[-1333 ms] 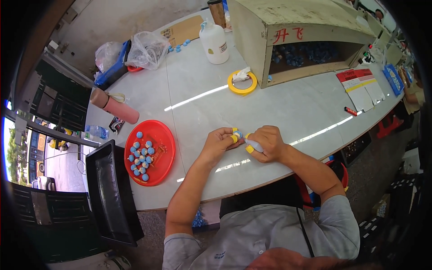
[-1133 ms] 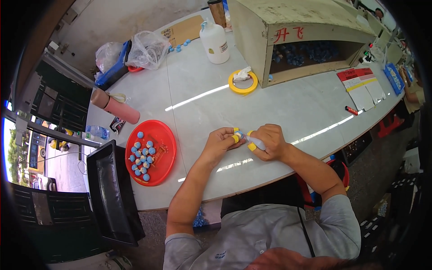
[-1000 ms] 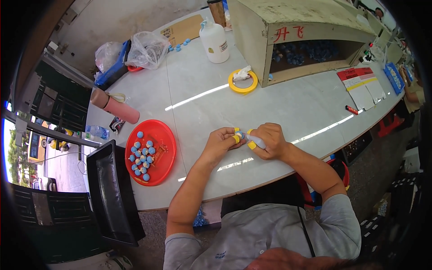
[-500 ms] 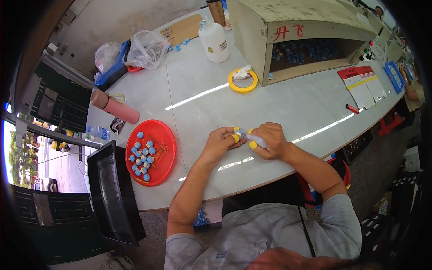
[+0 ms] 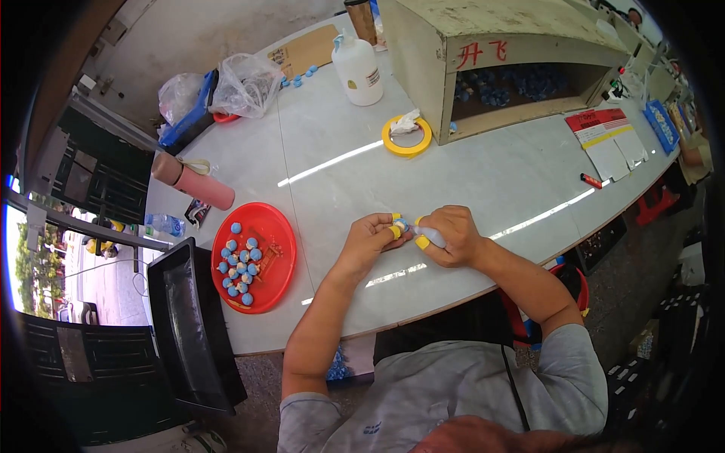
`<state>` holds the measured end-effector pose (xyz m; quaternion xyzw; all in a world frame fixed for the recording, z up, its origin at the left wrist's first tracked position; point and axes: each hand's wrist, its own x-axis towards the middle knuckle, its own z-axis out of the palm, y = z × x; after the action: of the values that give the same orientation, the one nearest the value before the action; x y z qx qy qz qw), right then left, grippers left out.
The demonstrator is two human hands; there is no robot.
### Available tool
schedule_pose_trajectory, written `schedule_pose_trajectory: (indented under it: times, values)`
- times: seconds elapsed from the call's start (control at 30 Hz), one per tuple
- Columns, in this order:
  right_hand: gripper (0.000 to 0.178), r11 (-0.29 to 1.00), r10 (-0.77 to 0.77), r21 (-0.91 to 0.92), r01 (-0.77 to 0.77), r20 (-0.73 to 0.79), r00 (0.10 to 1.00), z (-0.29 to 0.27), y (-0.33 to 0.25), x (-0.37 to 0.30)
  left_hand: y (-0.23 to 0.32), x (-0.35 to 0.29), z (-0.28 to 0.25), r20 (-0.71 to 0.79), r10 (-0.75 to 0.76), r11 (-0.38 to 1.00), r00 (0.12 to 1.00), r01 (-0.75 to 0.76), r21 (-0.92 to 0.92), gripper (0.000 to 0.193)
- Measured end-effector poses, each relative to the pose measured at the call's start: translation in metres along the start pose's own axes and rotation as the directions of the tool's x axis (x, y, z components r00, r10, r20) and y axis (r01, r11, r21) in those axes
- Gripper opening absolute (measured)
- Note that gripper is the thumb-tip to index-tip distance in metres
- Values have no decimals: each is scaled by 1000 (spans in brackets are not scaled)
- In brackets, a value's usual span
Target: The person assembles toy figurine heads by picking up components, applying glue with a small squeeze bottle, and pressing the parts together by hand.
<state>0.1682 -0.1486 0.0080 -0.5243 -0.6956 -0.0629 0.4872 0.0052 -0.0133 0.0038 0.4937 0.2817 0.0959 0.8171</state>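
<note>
My left hand [image 5: 368, 240] pinches a small blue-and-white round piece [image 5: 402, 225] between thumb and index finger, above the near part of the table. Wrapped in my right hand [image 5: 458, 235] is a small whitish squeeze bottle [image 5: 433, 236], its tip pointing at the piece. Whether the tip touches it I cannot tell. Yellow covers wrap fingertips on both hands. To the left, a red plate [image 5: 279, 279] carries several blue-and-white balls [image 5: 244, 267] of similar size.
A pink flask [image 5: 202, 186] lies behind the plate; a black bin [image 5: 192, 325] stands at the table's left edge. Farther back are a white bottle [image 5: 358, 72], a yellow tape roll [image 5: 408, 148] and an open-fronted box [image 5: 521, 113] of blue pieces. A red marker [image 5: 591, 181] lies right.
</note>
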Motion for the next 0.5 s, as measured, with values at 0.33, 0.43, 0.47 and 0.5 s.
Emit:
schedule_pose_trajectory:
  times: [0.33, 0.43, 0.47, 0.5]
  values:
    - [17, 964, 162, 242, -109, -211, 964, -5, 3, -1, 7, -3, 2, -30, -50, 997, 998, 48, -57, 29]
    - [19, 937, 289, 246, -248, -147, 946, -14, -3, 0, 5, -2, 0, -24, -41, 996, 999, 39, -76, 28]
    - [19, 938, 286, 246, -244, -152, 946, -16, -3, -2, 5, -2, 0, -23, -38, 997, 999, 36, -71, 28]
    - [22, 891, 385, 319, -324, -150, 911, -16, -3, -4, 5, -2, 0, -19, -40, 998, 999, 38, -56, 28]
